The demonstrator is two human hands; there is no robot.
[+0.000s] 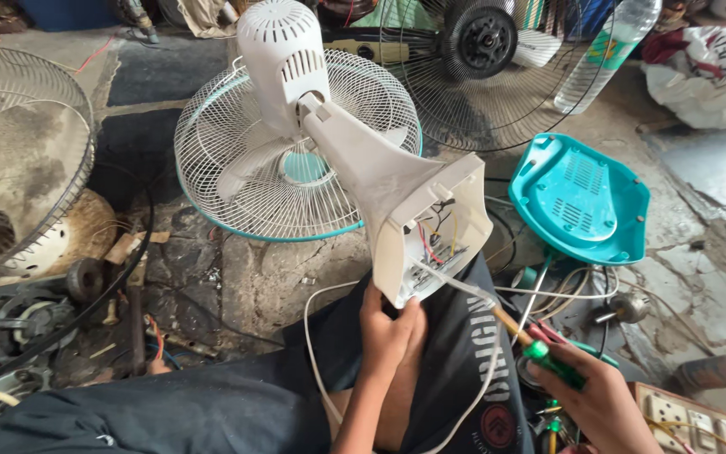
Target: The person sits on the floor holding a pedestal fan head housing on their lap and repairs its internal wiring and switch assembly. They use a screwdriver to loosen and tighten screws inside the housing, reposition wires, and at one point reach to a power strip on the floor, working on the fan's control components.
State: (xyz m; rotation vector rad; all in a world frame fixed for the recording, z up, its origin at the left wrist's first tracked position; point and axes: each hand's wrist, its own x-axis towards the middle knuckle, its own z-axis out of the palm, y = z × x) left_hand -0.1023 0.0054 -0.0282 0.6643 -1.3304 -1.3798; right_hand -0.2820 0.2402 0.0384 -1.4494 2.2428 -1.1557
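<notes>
A white table fan lies face down on the stone floor, its neck and open base tilted up toward me. Coloured wires show inside the base. My left hand grips the lower edge of that base. My right hand holds a screwdriver with a green and yellow handle, its tip reaching into the base's wiring. A white cord loops from the base across my dark trousers.
A teal base cover lies upside down to the right. A black fan and a plastic bottle stand behind. A wire fan guard and motor parts lie left. A switch board sits bottom right.
</notes>
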